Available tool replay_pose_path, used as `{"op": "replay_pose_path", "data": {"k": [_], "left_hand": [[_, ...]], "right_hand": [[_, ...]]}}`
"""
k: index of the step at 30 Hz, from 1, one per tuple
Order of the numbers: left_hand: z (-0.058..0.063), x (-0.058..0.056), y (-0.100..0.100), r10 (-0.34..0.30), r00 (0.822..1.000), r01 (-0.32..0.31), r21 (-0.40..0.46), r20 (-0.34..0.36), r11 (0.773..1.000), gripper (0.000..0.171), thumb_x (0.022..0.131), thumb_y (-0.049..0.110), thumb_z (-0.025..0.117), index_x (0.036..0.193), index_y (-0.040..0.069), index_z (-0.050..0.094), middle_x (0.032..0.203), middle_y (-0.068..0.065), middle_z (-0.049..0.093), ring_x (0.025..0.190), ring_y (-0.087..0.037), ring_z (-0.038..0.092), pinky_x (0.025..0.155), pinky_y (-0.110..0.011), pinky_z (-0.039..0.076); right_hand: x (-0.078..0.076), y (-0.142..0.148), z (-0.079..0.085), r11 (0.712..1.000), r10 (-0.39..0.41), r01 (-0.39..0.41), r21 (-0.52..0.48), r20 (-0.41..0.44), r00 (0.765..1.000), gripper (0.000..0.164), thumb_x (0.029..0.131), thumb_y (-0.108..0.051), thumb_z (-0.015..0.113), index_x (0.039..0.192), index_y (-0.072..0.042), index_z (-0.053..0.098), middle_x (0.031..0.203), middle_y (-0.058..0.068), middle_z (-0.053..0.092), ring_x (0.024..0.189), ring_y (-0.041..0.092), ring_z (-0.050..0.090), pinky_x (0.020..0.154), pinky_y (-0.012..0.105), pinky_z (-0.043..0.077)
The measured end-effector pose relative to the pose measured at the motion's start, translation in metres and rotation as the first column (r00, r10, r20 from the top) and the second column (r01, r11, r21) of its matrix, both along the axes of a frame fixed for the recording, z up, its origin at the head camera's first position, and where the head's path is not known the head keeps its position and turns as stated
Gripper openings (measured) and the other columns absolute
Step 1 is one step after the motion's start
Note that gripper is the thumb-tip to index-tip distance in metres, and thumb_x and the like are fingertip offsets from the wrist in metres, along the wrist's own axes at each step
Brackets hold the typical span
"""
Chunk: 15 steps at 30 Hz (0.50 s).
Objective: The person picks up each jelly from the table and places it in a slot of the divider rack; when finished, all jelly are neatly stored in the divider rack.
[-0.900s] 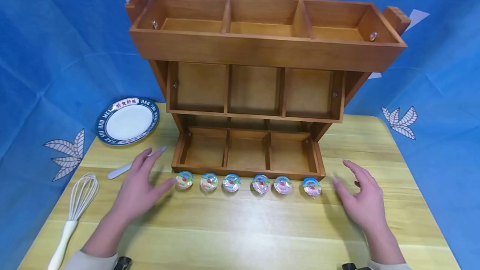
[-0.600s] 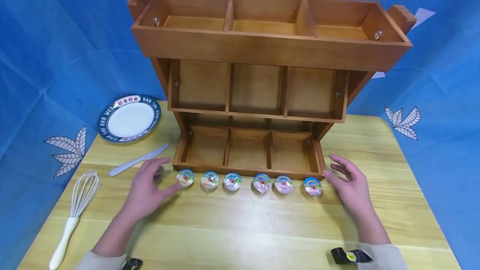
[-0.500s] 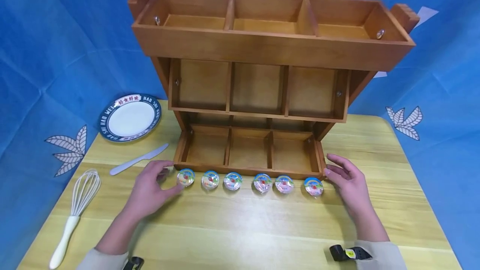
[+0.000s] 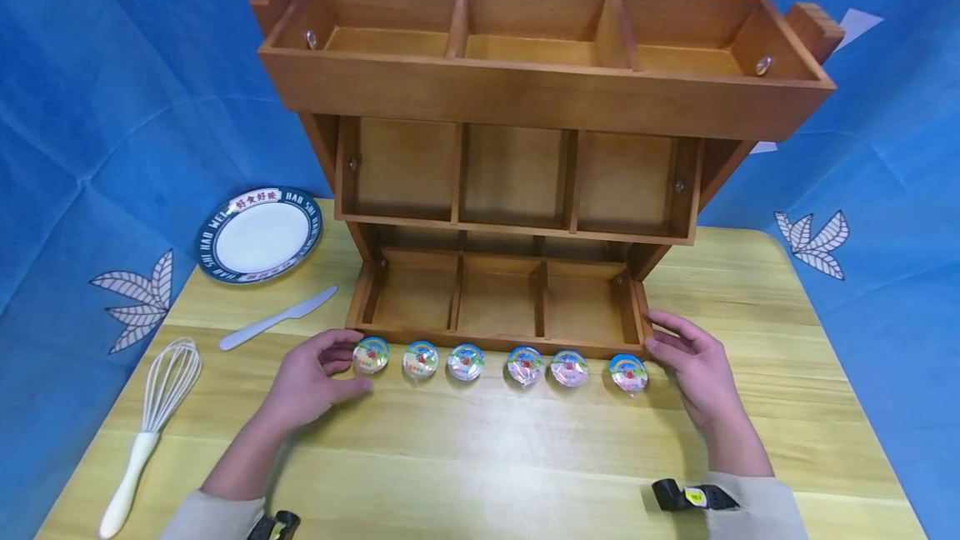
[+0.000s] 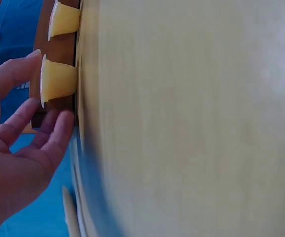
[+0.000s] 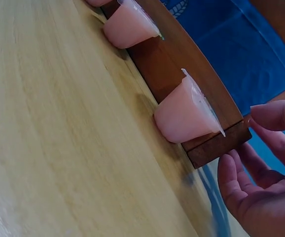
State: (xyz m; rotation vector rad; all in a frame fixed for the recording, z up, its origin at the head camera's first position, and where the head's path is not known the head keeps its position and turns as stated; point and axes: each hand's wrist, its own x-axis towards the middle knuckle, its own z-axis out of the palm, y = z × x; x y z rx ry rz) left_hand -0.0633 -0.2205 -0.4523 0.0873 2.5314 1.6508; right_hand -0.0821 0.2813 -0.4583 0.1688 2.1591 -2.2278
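Observation:
My left hand (image 4: pixel 309 377) is beside the leftmost jelly cup (image 4: pixel 371 355), thumb and fingers spread around it. In the left wrist view this yellow jelly cup (image 5: pixel 59 80) stands upright, with a gap between it and the thumb. My right hand (image 4: pixel 697 372) is at the right end of the wooden rack's bottom tray (image 4: pixel 495 341). The right wrist view shows its fingertips at the tray's corner (image 6: pixel 219 143); whether they press on it I cannot tell. Near that corner stands a pink jelly cup (image 6: pixel 184 112), outside the fingers. Neither hand grips anything.
The wooden rack (image 4: pixel 547 96) has three tiers of divided trays. Several jelly cups (image 4: pixel 466 363) line up along its front. On the left lie a plate (image 4: pixel 260 238), a pale plastic knife (image 4: pixel 277 319) and a whisk (image 4: pixel 150 432). A blue cloth (image 4: pixel 885 290) hangs behind.
My left hand has come down and right from above the knife to the leftmost jelly cup. The right hand has moved left to the tray's corner. The cups stay in their row.

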Motion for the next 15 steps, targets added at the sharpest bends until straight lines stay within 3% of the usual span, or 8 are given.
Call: {"op": "replay_pose_path", "data": {"k": [8, 15], "left_hand": [[-0.006, -0.003, -0.001, 0.007, 0.993, -0.026, 0.167, 0.116, 0.986, 0.057, 0.073, -0.004, 0.086, 0.125, -0.007, 0.063, 0.12, -0.022, 0.061, 0.102, -0.032, 0.065, 0.084, -0.029, 0.056], [-0.012, -0.002, 0.003, 0.025, 0.996, -0.039, 0.154, 0.091, 0.987, 0.053, 0.073, -0.004, 0.086, 0.122, -0.005, 0.066, 0.121, -0.023, 0.062, 0.102, -0.033, 0.066, 0.081, -0.028, 0.057]], "right_hand": [[-0.001, 0.002, -0.006, 0.999, -0.011, 0.009, 0.052, 0.038, 0.999, 0.046, 0.093, -0.001, 0.07, 0.137, 0.003, 0.057, 0.135, 0.004, 0.05, 0.11, 0.015, 0.054, 0.086, 0.02, 0.052], [-0.002, 0.002, -0.005, 0.996, -0.025, 0.02, 0.086, 0.059, 0.998, 0.046, 0.093, -0.004, 0.071, 0.136, 0.001, 0.058, 0.136, 0.003, 0.048, 0.111, 0.015, 0.052, 0.086, 0.019, 0.051]]}}
